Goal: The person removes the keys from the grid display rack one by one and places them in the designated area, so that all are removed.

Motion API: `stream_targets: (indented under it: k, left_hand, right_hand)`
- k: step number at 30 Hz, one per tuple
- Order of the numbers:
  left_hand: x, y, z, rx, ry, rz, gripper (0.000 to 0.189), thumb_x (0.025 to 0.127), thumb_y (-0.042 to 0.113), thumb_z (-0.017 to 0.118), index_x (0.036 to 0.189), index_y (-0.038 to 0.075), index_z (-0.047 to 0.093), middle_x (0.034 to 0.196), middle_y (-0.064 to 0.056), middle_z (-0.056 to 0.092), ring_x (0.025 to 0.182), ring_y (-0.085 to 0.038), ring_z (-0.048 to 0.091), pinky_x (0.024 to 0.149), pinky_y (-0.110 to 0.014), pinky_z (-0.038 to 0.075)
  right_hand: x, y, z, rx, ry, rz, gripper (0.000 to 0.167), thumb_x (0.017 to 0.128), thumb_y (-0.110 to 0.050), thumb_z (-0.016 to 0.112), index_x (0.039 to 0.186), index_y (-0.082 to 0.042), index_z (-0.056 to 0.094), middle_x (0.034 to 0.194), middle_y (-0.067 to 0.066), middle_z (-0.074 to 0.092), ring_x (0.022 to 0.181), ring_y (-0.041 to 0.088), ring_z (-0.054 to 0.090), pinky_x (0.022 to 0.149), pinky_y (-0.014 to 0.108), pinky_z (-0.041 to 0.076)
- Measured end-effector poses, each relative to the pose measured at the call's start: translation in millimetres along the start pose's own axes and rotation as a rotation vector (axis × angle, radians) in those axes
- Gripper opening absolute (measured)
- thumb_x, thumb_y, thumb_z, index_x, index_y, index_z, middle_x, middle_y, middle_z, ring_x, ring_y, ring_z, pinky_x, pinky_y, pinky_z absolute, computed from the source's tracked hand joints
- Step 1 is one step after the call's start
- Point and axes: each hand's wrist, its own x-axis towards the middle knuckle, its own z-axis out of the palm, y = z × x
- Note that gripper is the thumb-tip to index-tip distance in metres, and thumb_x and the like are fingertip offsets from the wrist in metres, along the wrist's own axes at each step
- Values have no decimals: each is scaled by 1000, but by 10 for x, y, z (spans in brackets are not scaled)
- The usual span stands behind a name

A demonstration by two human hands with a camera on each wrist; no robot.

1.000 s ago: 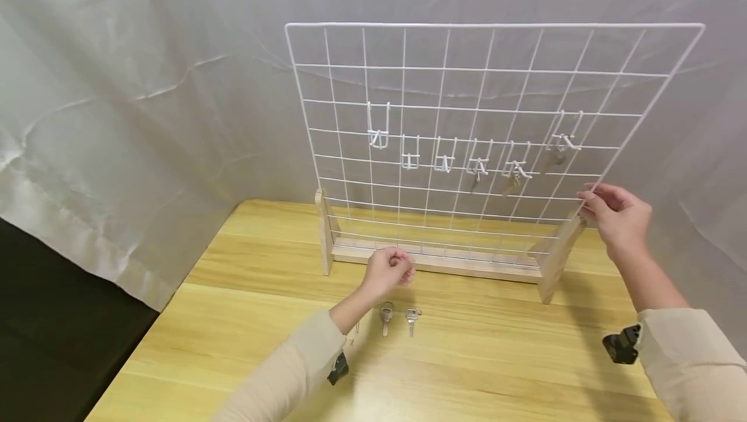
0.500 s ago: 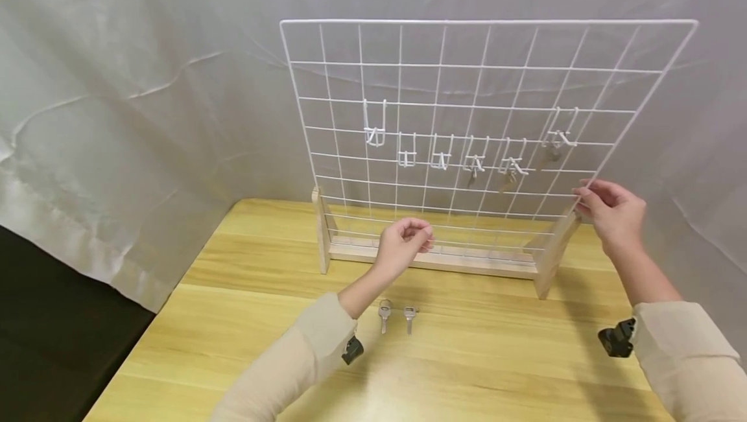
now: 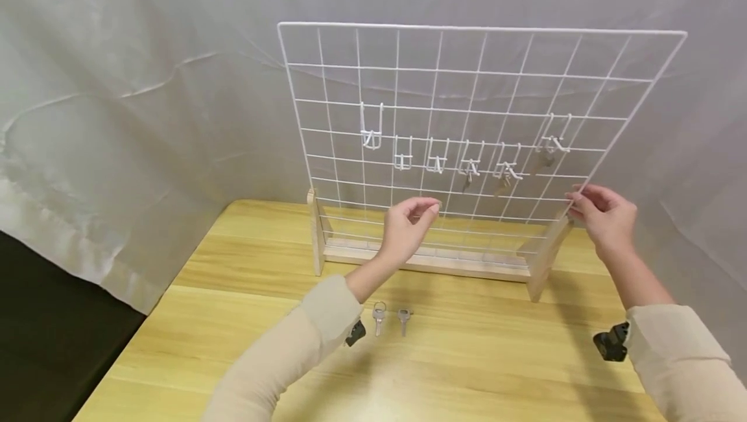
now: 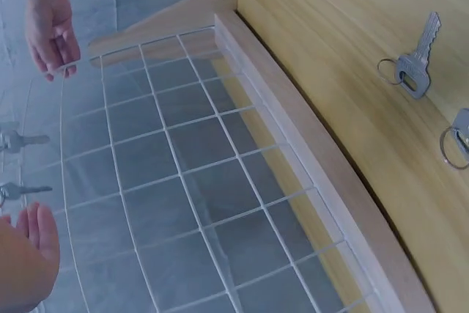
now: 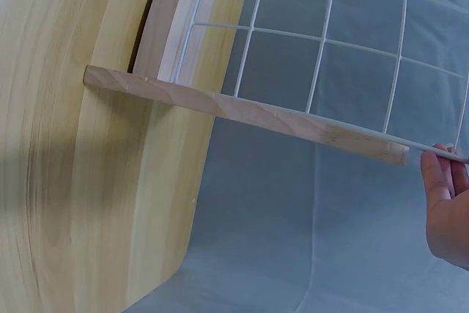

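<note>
A white wire grid panel (image 3: 420, 72) stands upright in a wooden base (image 3: 455, 265). My right hand (image 3: 609, 218) pinches its right edge just above the wooden side support; the right wrist view shows those fingers (image 5: 440, 174) on the wire. My left hand (image 3: 405, 231) is in front of the panel, below the hooks, thumb and fingertips together. Whether something small sits between them is hidden. White hooks hang across the panel; keys hang on the right-hand ones, such as one key (image 3: 504, 182). Two silver keys with rings, a left key (image 3: 379, 318) and a right key (image 3: 404, 321), lie on the table.
The yellow wooden table (image 3: 467, 357) ends at a diagonal left edge beside a dark area (image 3: 52, 331). Pale grey cloth (image 3: 175, 117) hangs behind and at the sides. A black wrist camera (image 3: 611, 342) sits under the right sleeve, with another (image 3: 355, 332) under the left.
My left hand has risen from just above the table keys to in front of the panel's lower middle, moving slightly right. The right hand keeps its hold on the edge; the view shifts slightly.
</note>
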Motion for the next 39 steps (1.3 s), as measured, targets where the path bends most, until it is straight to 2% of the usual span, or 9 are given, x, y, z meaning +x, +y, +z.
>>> stream_targets:
  k: [4, 7, 11, 13, 17, 23, 29, 33, 39]
  left_hand:
    - [36, 31, 110, -36, 56, 18, 21, 88, 7, 61, 104, -5, 64, 104, -20, 68, 92, -29, 67, 80, -18, 56]
    - [51, 132, 188, -52, 87, 14, 23, 87, 6, 61, 107, -6, 63, 107, -22, 67, 95, -31, 66, 81, -21, 56]
    - [104, 170, 295, -10, 122, 31, 24, 86, 8, 64, 107, -3, 63, 105, -19, 68, 93, -26, 67, 80, -19, 56]
    - [152, 105, 352, 3, 138, 47, 25, 85, 12, 65, 107, -1, 64, 104, -16, 69, 93, -22, 68, 79, -16, 55]
    - [195, 104, 413, -11, 166, 63, 26, 85, 14, 65, 106, -2, 64, 104, -17, 69, 92, -23, 68, 81, -16, 54]
    - [243, 108, 495, -20, 177, 42, 30, 82, 12, 70, 108, -2, 63, 108, -17, 68, 95, -24, 67, 83, -15, 53]
    - [288, 150, 593, 38, 191, 50, 30, 81, 8, 69, 108, -5, 63, 108, -17, 67, 96, -25, 67, 82, -18, 55]
    - [312, 157, 658, 28, 218, 35, 28, 81, 7, 68, 106, -5, 64, 105, -18, 68, 93, -24, 68, 80, -15, 54]
    - [299, 152, 693, 22, 266, -15, 21, 82, 4, 67, 100, -5, 66, 95, -17, 70, 80, -22, 67, 70, -9, 53]
  right_hand:
    - [-11, 9, -4, -2, 2, -6, 31, 85, 14, 52, 80, -12, 69, 74, -6, 72, 65, 2, 68, 61, 15, 56]
    - [-12, 18, -12, -10, 4, -11, 30, 85, 13, 53, 80, -12, 69, 73, -7, 71, 64, 2, 68, 60, 15, 56]
    - [-6, 29, -16, -21, 4, -18, 30, 85, 12, 53, 80, -12, 68, 73, -7, 71, 64, 1, 68, 60, 14, 55]
    - [-3, 32, -14, -25, 6, -21, 30, 86, 12, 53, 80, -13, 68, 72, -7, 71, 64, 1, 68, 60, 14, 55]
    - [-5, 21, -10, -35, 15, -9, 30, 86, 12, 53, 79, -14, 69, 73, -8, 71, 64, 0, 67, 60, 14, 55]
    - [-18, 16, -7, -49, 18, -6, 33, 86, 12, 52, 79, -15, 68, 72, -10, 71, 64, -1, 67, 60, 13, 55]
    - [-29, 8, -2, -37, 18, -18, 31, 86, 11, 53, 79, -14, 69, 73, -9, 71, 64, 0, 67, 60, 13, 55]
    - [-35, 1, 4, -37, 20, -18, 30, 85, 11, 53, 78, -14, 69, 72, -9, 71, 64, 0, 67, 60, 13, 55]
    - [-32, 21, 12, -60, 23, -29, 33, 85, 12, 52, 78, -16, 69, 72, -11, 71, 63, -2, 66, 60, 12, 54]
